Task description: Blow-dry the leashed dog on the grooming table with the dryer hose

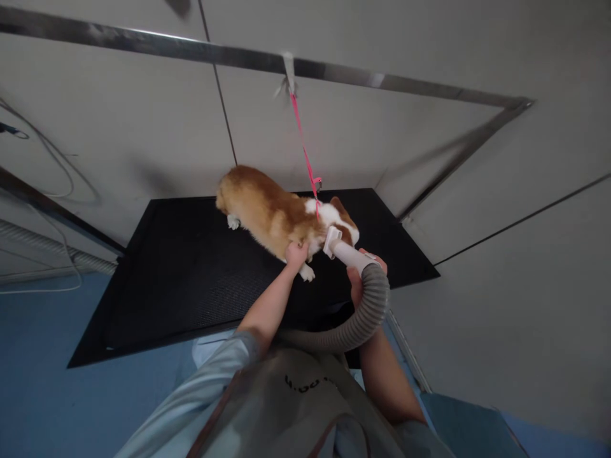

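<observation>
A tan and white dog (267, 207) stands on a black grooming table (157, 286), its head toward the right and partly hidden behind a white dryer nozzle (351, 254). My right hand (355, 285) is wrapped round the nozzle's handle, partly covered by the ribbed grey hose (370, 305) that curves back to my body. The nozzle's flat mouth is close to the fur at the dog's neck. My left hand (296, 253) is closed on the upper part of the dog's near front leg, just above a white paw (307, 273). From the dog's neck a pink leash (303, 143) runs upward.
The leash hangs by a white tie (289, 73) from a metal bar (191, 49) above the table. Behind stands a pale panelled wall (429, 146). Cables and another grey hose (52, 245) lie at the left. The floor (42, 356) is blue.
</observation>
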